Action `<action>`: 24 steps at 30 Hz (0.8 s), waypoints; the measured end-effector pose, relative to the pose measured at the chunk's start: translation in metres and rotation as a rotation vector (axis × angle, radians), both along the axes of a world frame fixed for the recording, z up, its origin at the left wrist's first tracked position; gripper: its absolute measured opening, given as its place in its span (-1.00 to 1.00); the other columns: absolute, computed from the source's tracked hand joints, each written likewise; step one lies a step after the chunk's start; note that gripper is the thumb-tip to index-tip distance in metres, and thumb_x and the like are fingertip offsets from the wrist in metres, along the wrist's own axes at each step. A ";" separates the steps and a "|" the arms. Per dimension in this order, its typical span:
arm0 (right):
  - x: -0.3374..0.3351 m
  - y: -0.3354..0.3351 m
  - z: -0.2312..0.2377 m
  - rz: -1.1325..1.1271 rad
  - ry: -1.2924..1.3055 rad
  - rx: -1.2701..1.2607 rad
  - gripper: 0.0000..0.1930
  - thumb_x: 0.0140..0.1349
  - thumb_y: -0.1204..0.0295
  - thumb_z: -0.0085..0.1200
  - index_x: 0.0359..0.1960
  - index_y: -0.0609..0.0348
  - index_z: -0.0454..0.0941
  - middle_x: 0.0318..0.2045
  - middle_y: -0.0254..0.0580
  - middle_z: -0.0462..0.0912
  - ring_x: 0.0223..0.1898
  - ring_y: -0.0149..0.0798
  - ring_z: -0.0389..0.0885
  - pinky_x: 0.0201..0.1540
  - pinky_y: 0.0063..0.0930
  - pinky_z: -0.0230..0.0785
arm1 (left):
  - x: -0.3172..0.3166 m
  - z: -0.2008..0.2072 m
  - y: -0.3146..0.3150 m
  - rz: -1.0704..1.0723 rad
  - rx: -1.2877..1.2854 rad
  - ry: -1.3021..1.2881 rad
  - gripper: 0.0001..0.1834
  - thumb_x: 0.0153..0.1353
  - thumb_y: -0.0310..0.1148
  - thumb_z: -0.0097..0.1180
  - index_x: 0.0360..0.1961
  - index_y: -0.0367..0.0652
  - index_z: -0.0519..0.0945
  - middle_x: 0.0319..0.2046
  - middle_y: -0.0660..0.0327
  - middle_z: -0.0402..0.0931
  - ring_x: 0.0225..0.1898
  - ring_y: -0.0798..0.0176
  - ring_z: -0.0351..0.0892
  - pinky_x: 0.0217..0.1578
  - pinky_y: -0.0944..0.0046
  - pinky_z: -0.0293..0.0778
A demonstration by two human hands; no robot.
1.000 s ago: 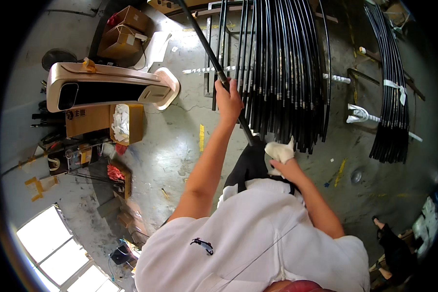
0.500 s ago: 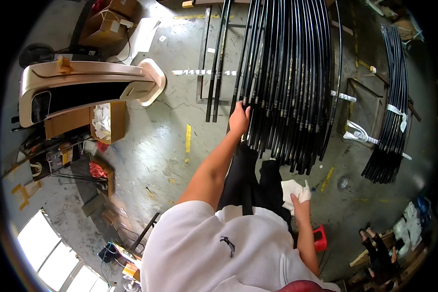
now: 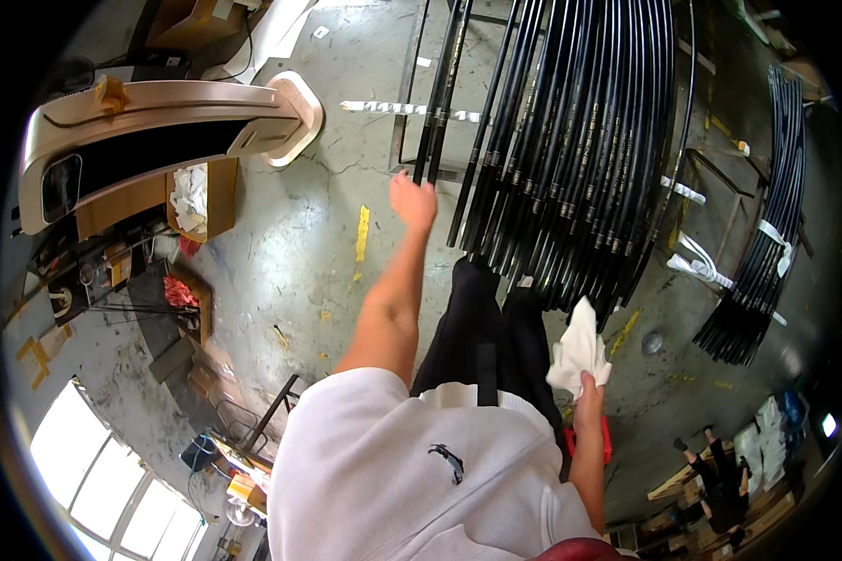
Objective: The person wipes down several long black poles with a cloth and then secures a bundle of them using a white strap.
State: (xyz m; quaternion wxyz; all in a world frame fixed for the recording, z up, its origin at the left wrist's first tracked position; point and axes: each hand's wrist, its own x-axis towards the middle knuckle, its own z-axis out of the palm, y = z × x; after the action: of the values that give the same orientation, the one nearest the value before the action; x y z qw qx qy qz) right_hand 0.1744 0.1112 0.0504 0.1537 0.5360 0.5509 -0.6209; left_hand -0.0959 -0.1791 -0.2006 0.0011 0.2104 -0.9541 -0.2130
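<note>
My left hand [image 3: 413,200] is at the near ends of two black rods [image 3: 438,112] that lie apart from the rest. Its fingers and thumb look spread, and it covers the rod ends; whether it touches them I cannot tell. To its right a wide row of long black rods [image 3: 571,140] lies side by side, near ends uneven. My right hand [image 3: 589,397] holds a whitish cloth [image 3: 580,353], closed around its lower part. The cloth sticks up out of the fist, close to the near ends of the row.
A metal rack [image 3: 399,140] with a white-wrapped bar [image 3: 374,107] supports the rods. Right of it lies a tied rod bundle [image 3: 767,234]. At left are a beige and black machine [image 3: 159,140] and an open carton [image 3: 220,201]. A red crate [image 3: 608,439] and another person [image 3: 725,481] appear lower right.
My left hand has left the row's left edge and moved left to the two separate rods. The right hand has risen slightly, and the cloth now points upward. The view has shifted.
</note>
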 end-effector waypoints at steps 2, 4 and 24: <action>0.002 0.000 -0.002 0.051 -0.040 0.039 -0.43 0.00 0.50 -0.19 0.14 0.37 0.17 0.08 -0.13 0.32 0.06 -0.23 0.30 0.12 -0.48 0.08 | 0.008 -0.012 -0.028 0.044 0.178 -0.291 -0.52 -0.03 -0.32 0.05 -0.07 -0.28 0.30 -0.18 -0.08 0.41 -0.09 -0.08 0.40 -0.06 0.07 0.29; -0.006 -0.003 0.000 0.106 -0.003 0.017 -0.44 -0.01 0.52 -0.21 0.12 0.39 0.18 0.04 -0.13 0.34 0.05 -0.22 0.31 0.10 -0.50 0.09 | 0.015 -0.023 -0.046 -0.018 0.270 -0.421 -0.54 -0.02 -0.32 0.03 -0.07 -0.28 0.30 -0.26 -0.09 0.46 -0.16 -0.11 0.44 -0.10 0.05 0.33; -0.160 -0.117 0.061 0.007 0.649 -0.345 -0.71 0.08 0.42 0.09 -0.15 0.17 0.39 -0.26 -0.34 0.47 -0.24 -0.44 0.43 -0.17 -0.53 0.29 | 0.139 0.286 0.083 -0.626 0.434 0.072 -0.71 0.14 -0.24 -0.01 -0.29 -0.27 0.32 -0.62 -0.10 0.44 -0.54 -0.22 0.43 -0.55 -0.05 0.31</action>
State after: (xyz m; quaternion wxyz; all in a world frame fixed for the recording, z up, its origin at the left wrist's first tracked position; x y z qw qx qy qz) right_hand 0.0147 -0.0056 0.1110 0.0610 0.2755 0.4599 -0.8420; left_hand 0.0433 -0.0966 0.0852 -0.0753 -0.1033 -0.9042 -0.4075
